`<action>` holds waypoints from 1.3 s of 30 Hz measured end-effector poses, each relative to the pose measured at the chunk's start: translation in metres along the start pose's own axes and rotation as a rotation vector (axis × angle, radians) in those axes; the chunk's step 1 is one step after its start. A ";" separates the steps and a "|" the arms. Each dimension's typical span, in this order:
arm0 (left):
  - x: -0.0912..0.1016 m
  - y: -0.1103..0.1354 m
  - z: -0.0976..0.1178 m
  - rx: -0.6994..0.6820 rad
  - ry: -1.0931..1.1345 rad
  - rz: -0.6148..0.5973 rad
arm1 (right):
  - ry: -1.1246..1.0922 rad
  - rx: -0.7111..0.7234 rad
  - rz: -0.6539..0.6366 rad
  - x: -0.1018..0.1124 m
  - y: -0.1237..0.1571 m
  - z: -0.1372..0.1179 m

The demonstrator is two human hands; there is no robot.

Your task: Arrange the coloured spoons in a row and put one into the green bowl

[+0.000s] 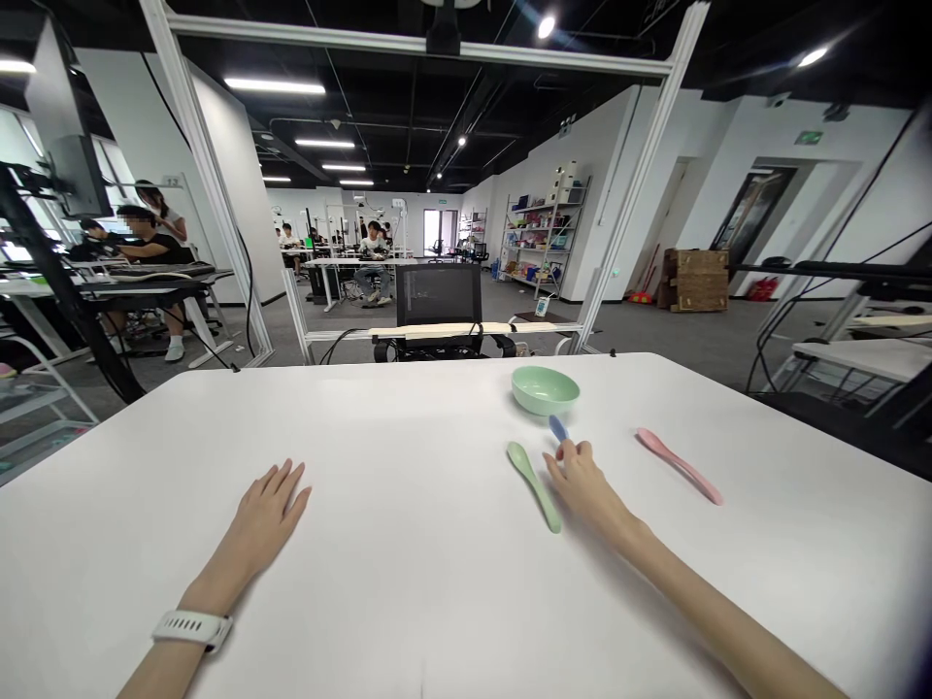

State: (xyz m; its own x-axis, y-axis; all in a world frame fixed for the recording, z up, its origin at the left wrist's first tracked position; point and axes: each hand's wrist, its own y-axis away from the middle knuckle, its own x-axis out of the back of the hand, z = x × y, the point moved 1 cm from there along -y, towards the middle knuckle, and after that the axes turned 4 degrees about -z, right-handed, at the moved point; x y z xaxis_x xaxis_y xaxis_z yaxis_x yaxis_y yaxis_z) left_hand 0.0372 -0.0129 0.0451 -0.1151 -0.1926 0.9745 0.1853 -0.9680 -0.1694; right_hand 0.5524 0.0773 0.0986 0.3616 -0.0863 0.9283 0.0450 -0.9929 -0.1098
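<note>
My left hand (260, 515) lies flat on the white table (379, 427) with its fingers apart, holding nothing. A white watch band (192, 629) circles that wrist. My right hand (582, 482) has its fingertips closed on a small blue spoon (557, 427), whose handle is hidden by the fingers. A pale green spoon (534, 485) lies just left of that hand, close to it. A pink spoon (681, 466) lies to the right, apart from the hand. A mint-green bowl (545, 390) stands just beyond the blue spoon.
A white metal frame (633, 184) rises around the far end of the table, with a black chair (438, 296) behind it. Co-workers sit at equipment-laden desks (146, 286) to the left and far back. A shelf unit (543, 238) stands against the right wall.
</note>
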 end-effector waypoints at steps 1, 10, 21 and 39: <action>0.000 0.000 0.000 0.002 -0.003 -0.006 | -0.017 -0.008 0.031 0.001 0.000 0.010; -0.002 0.000 -0.001 0.016 -0.017 -0.010 | 0.027 -0.043 0.152 -0.019 -0.007 0.076; -0.001 -0.001 -0.003 0.000 -0.005 -0.007 | 0.190 0.008 0.236 -0.040 -0.008 0.090; 0.002 -0.001 -0.001 -0.006 -0.024 -0.012 | -0.108 0.496 -0.206 -0.014 0.028 0.007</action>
State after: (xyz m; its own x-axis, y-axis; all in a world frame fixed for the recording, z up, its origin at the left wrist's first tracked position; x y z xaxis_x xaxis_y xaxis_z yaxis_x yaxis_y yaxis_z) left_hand 0.0357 -0.0126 0.0465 -0.0937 -0.1770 0.9797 0.1782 -0.9712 -0.1584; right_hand 0.5547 0.0512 0.0799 0.3914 0.1405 0.9094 0.5492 -0.8287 -0.1083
